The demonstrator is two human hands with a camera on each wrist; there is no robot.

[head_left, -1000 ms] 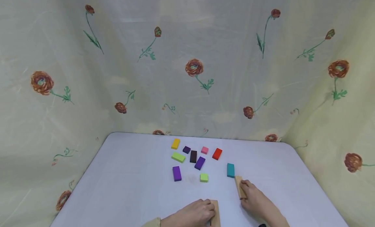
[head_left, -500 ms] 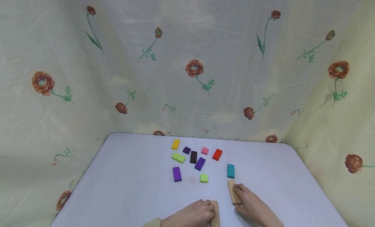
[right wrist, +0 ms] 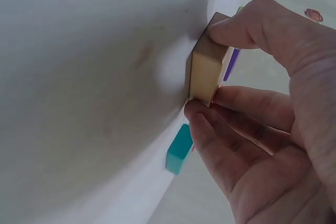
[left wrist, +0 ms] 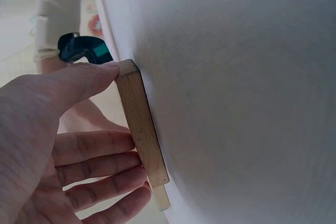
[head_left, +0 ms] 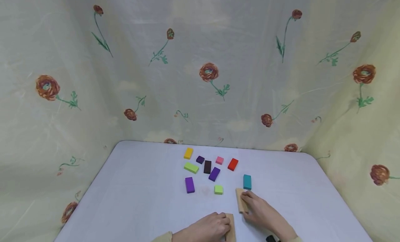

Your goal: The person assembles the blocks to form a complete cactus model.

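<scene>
Right wooden block (head_left: 241,201) has been moved left: 1 s ago it was held to the near right of the teal block (head_left: 247,182), 0.5 s ago straight near of it, & now it's held to its near left. It's pinched lengthwise in the right hand (head_left: 259,210), thumb at the near end, fingertips at the far end, i.e. fingers are spread approx. to the block's length & nothing else is held. Whether it's rested fully on the bench (head_left: 140,193) can't be told.

Left wooden block (head_left: 231,228), at the near edge of the head view, is gripped in the left hand (head_left: 213,226): per the left-wrist view, thumb is set on one end & fingertips are laid against a long side. No real shift of this pair is seen vs. the earlier pics.

Thus the gap btwn the two wooden blocks has been narrowed; they're near each other, not seen touching. For the work in hand, one piece is judged to be steadied while the other is repositioned beside it.

Coloured blocks have been left as they were, incl. the short lime block (head_left: 218,189), far left of the right piece, the purple block (head_left: 189,185) & the red block (head_left: 233,164).
</scene>
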